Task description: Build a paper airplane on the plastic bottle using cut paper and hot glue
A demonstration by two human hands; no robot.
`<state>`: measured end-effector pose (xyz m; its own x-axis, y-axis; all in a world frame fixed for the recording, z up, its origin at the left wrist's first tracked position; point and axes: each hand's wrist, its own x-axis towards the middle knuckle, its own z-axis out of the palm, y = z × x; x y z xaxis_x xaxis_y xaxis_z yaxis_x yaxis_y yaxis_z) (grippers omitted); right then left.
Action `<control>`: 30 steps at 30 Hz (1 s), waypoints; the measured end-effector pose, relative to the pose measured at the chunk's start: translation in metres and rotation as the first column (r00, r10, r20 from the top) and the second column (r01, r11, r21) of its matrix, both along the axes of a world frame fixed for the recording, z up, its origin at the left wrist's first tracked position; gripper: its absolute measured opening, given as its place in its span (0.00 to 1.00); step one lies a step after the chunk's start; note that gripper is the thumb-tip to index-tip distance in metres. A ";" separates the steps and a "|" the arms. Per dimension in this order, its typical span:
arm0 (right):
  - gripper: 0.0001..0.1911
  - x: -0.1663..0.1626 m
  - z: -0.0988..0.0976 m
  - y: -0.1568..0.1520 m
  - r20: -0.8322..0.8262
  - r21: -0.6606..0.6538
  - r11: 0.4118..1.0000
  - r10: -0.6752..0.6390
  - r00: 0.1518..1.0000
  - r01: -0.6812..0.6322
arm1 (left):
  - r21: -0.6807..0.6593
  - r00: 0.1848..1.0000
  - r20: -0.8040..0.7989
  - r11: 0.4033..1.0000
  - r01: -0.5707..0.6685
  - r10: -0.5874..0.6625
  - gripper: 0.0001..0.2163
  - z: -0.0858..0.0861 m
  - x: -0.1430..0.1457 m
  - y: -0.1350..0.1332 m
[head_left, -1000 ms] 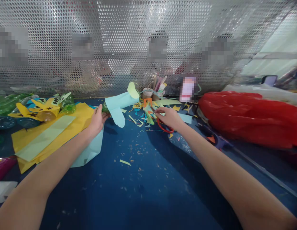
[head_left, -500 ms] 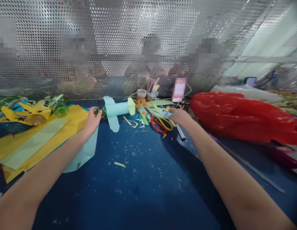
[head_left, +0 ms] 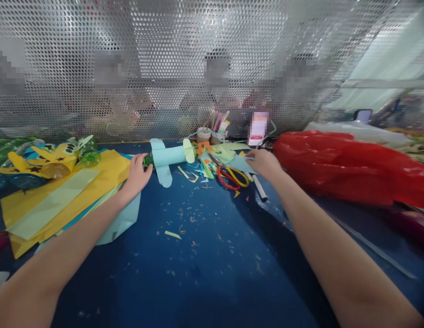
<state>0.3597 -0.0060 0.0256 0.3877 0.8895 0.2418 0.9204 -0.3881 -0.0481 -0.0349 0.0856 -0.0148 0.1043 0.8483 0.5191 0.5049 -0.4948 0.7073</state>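
Note:
My left hand (head_left: 139, 172) has its fingers curled at the green end of a toy airplane (head_left: 169, 156), a plastic bottle wrapped in light blue paper with rounded paper wings and a pale green tail. The airplane lies on the blue table. My right hand (head_left: 264, 163) pinches a light blue paper piece (head_left: 242, 162) above the scraps; its fingertips are partly hidden. Just below lie scissors with a red and a yellow handle (head_left: 228, 179). A white stick with a dark end (head_left: 260, 188) lies near my right wrist.
Yellow paper sheets (head_left: 111, 169), green bottles (head_left: 90, 155) and yellow star-marked cutouts (head_left: 54, 161) cover the left side. At the back stand cups of sticks (head_left: 204, 135) and a lit phone (head_left: 257, 128). A red plastic bag (head_left: 338, 166) fills the right. Perforated silvery sheeting (head_left: 171, 54) rises behind.
My right hand has drawn a light blue paper piece slightly up and to the right from the scraps. My left hand stays at the airplane's green end, its fingers a little higher.

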 end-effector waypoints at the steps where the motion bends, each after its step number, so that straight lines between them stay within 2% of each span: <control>1: 0.17 -0.001 0.002 -0.001 0.001 0.023 1.000 -0.003 1.000 0.003 | 0.016 0.998 -0.060 1.000 -0.007 0.008 0.16 -0.002 0.000 0.000; 6: 0.16 -0.007 0.016 -0.007 0.016 0.089 0.996 -0.020 1.000 0.019 | 0.132 0.958 -0.279 0.991 -0.038 0.074 0.22 -0.006 0.002 -0.002; 14: 0.17 -0.027 0.044 -0.025 -0.025 0.129 0.969 -0.210 0.977 0.212 | 0.247 0.916 -0.370 0.967 -0.065 0.156 0.23 -0.002 0.004 -0.012; 18: 0.17 -0.031 0.052 -0.028 -0.118 0.182 0.943 -0.262 0.958 0.280 | 0.323 0.907 -0.380 0.945 -0.053 0.180 0.20 0.003 0.006 -0.019; 21: 0.15 -0.030 0.054 -0.030 -0.263 0.350 0.895 -0.189 0.946 0.276 | 0.376 0.908 -0.387 0.926 0.000 0.158 0.16 0.007 0.007 -0.024; 25: 0.10 -0.028 0.055 -0.028 -0.404 0.557 0.796 0.010 0.915 0.237 | 0.421 0.888 -0.450 0.899 0.117 0.095 0.11 0.010 0.009 -0.029; 28: 0.12 -0.030 0.051 -0.017 -0.546 0.663 0.696 0.197 0.814 0.275 | 0.403 0.861 -0.508 0.883 0.240 -0.003 0.10 0.011 0.011 -0.032; 30: 0.13 -0.036 0.047 -0.007 -0.626 0.668 0.678 0.289 0.724 0.306 | 0.392 0.844 -0.532 0.866 0.310 -0.061 0.10 0.011 0.012 -0.035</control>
<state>0.3236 -0.0134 0.0728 0.7024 0.5522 0.4490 0.5182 0.0357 -0.8545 -0.0225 0.0503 -0.0041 0.5777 0.4710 0.6667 0.5822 -0.8102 0.0680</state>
